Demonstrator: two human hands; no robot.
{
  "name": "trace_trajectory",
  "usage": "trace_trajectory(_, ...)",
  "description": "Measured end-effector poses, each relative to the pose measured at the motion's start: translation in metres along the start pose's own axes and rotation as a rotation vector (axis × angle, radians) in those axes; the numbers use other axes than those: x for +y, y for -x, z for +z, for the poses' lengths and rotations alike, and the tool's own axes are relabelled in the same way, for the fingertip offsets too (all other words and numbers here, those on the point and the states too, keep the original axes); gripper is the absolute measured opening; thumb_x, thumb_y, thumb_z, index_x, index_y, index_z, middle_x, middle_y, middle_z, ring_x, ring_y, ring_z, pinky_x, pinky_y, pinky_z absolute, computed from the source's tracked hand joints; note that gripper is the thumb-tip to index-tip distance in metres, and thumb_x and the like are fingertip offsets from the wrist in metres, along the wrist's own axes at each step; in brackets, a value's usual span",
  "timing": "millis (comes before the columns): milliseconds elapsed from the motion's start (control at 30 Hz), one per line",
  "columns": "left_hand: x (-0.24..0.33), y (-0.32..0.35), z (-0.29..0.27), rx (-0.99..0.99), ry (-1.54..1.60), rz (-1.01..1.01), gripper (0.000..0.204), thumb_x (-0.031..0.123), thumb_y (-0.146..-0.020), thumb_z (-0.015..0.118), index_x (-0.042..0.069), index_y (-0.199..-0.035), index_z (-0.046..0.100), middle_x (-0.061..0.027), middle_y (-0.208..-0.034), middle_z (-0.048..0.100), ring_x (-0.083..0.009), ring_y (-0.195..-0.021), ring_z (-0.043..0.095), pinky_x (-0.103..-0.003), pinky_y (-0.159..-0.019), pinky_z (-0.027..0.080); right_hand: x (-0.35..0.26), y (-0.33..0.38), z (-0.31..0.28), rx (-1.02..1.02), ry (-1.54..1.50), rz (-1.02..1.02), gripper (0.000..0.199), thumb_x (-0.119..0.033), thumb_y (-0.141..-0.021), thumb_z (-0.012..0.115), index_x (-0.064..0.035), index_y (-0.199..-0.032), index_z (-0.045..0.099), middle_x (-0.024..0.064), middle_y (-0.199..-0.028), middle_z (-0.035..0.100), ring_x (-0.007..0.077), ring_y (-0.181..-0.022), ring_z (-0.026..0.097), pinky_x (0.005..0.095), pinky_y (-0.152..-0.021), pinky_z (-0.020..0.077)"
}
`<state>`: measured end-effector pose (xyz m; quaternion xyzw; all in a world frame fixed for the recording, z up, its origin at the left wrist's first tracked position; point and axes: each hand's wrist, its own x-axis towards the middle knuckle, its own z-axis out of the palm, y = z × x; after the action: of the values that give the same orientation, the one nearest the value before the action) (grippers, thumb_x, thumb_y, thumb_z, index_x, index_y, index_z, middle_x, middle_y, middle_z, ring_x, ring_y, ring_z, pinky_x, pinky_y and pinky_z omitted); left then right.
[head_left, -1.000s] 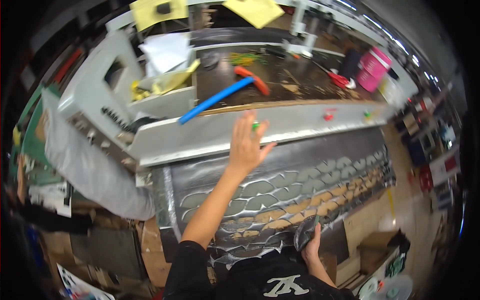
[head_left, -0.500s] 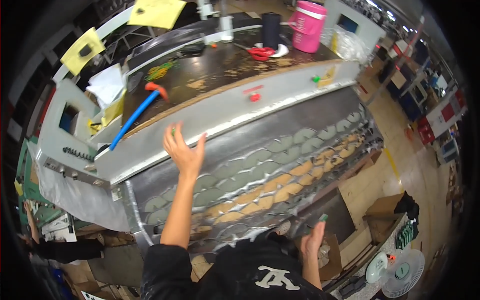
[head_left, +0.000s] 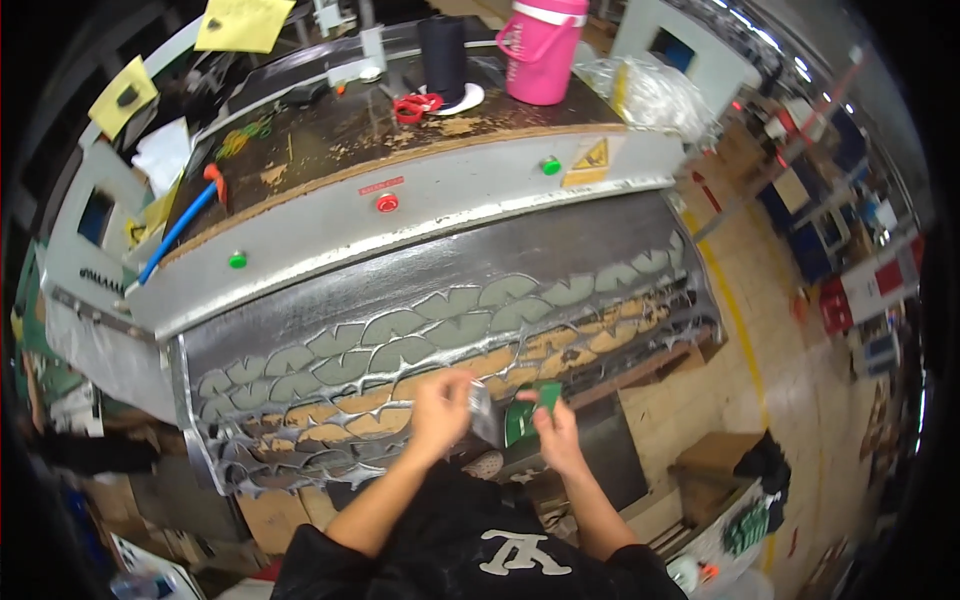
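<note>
Head view: small green card [head_left: 546, 398] with grey sheet [head_left: 486, 415] between both hands.

Grey metal machine [head_left: 420, 215]; tan floor [head_left: 770, 330] with yellow line [head_left: 735, 310].

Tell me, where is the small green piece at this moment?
In the head view, the small green piece is low centre, pinched in the right hand, beside the left hand.

Pink jug [head_left: 545, 50]: far edge of the machine top.
Black spool [head_left: 442, 55]: just left of the jug.
Red scissors [head_left: 416, 106]: beside the spool.
Blue tube [head_left: 180, 230]: left end.
</note>
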<state>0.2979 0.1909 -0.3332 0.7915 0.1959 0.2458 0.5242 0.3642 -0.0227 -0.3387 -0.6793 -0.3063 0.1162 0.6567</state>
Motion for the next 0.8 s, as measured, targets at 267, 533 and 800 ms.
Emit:
trace_trajectory(267,-0.156,-0.144,-0.092,0.725,-0.596,-0.150,0.028,0.019,-0.097,0.075,0.002,-0.120,0.075,-0.0178,-0.115,0.072,-0.0304,-0.110,0.067,-0.044,-0.096,0.052,0.103,-0.214,-0.074,0.258,-0.134,0.427,0.063,-0.048,-0.108,0.067,0.0044,-0.142,0.062,0.0051,-0.103,0.068,0.0123,-0.094,0.067,0.0294,-0.078,0.0552)
trace_trajectory(533,-0.103,-0.188,0.129,0.210,-0.283,0.123,0.051,0.020,-0.089,0.082,0.005,-0.134,0.064,-0.0238,-0.139,0.059,-0.0426,-0.137,0.051,-0.055,-0.114,0.042,0.168,-0.293,-0.161,-0.152,0.840,0.324,0.074,-0.030,-0.082,0.094,0.0098,-0.136,0.063,0.0170,-0.087,0.074,0.0358,-0.081,0.073,0.0434,-0.080,0.0596)
trace_trajectory(800,-0.090,-0.246,0.241,0.063,-0.434,0.117,0.084,0.025,-0.076,0.095,0.007,-0.148,0.055,-0.0223,-0.145,0.060,-0.0446,-0.139,0.055,-0.054,-0.121,0.035,0.239,-0.293,-0.178,-0.036,0.717,-0.149,0.043,-0.020,-0.078,0.095,-0.0072,-0.108,0.066,0.0230,-0.142,0.066,0.0440,-0.134,0.059,0.0527,-0.114,0.0440)
